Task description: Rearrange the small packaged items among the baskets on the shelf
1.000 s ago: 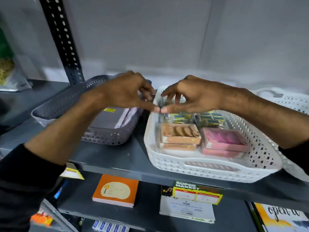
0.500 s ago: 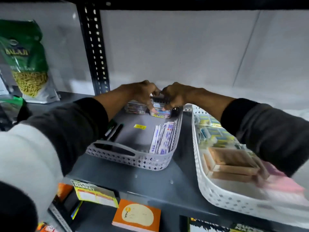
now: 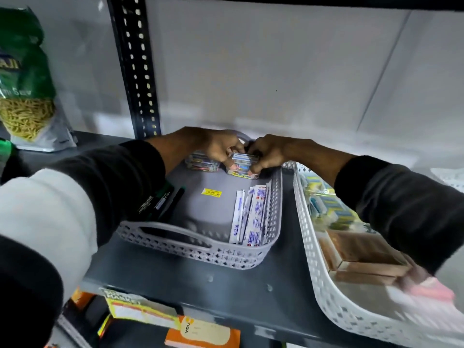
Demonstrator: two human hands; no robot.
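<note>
Grey metal shelf [image 3: 190,280] runs under both forearms; a perforated black upright [image 3: 135,66] stands behind the left hand.

White basket [image 3: 324,280] sits to the right of and below the right forearm, nearer the camera than the hands. Inside it: brown boxes [image 3: 361,252] stacked under the right sleeve, a blurred pink pack [image 3: 431,290] at the near end, yellow-and-blue packets [image 3: 324,204] at the far end, partly hidden by the arm.

Grey basket [image 3: 195,247] lies directly below both hands, just beside the white one, not touching. A snack bag [image 3: 25,79], green top, yellow sticks showing, stands well left of the left arm.

In the grey basket: white sachets [image 3: 251,217] stand on edge along the right wall, below the right hand; dark pens [image 3: 173,199] lie along the left wall, under the left sleeve; a yellow sticker [image 3: 211,192] on the floor between them.

Left hand [image 3: 218,146] and right hand [image 3: 268,151] meet at the basket's far end, fingers curled, together pinching a small clear packet [image 3: 243,164] from either side. It rests at the basket's back wall. A second clear packet [image 3: 200,163] lies just left of it, beneath the left hand.
</note>
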